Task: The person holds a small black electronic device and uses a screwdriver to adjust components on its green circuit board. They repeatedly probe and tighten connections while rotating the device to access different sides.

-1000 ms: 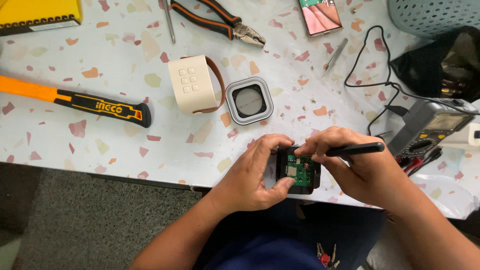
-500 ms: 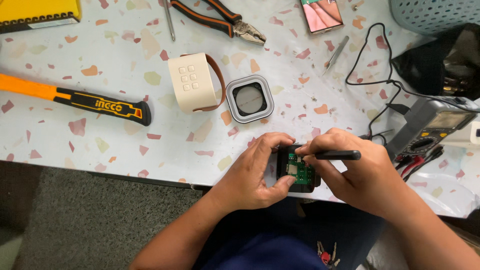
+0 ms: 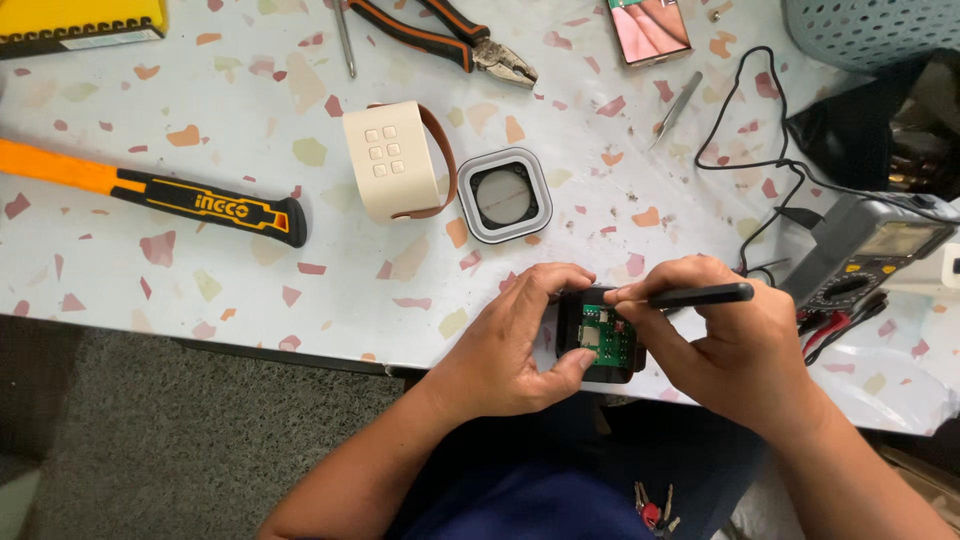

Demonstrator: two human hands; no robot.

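Closest to the camera, both hands are working right at the near edge of the surface (image 3: 330,300), which is white with coloured terrazzo flecks. The left hand (image 3: 515,345) is curled around a small black module (image 3: 600,340) with a green circuit board showing in it, thumb pressed on the lower edge and fingers wrapped over the top left side. The right hand (image 3: 735,350) is closed around a thin black tool (image 3: 700,295), pinched between thumb and forefinger and lying almost level, tip pointing left onto the top of the board. A little bunch of keys (image 3: 655,505) hangs down below.

Just right of that hand sits a grey multimeter (image 3: 865,245) with red and black probes (image 3: 835,325) beside it, and a black cable (image 3: 750,130) loops up from there.

Further up the middle there's a square grey-rimmed speaker part (image 3: 505,195) touching a cream housing (image 3: 390,160) with a brown strap. Left of those lies a hammer (image 3: 150,190) with an orange and black handle.

At the far edge: pliers (image 3: 445,35), tweezers (image 3: 675,110), a phone (image 3: 650,25), a yellow case (image 3: 80,20) and a grey basket (image 3: 870,30).
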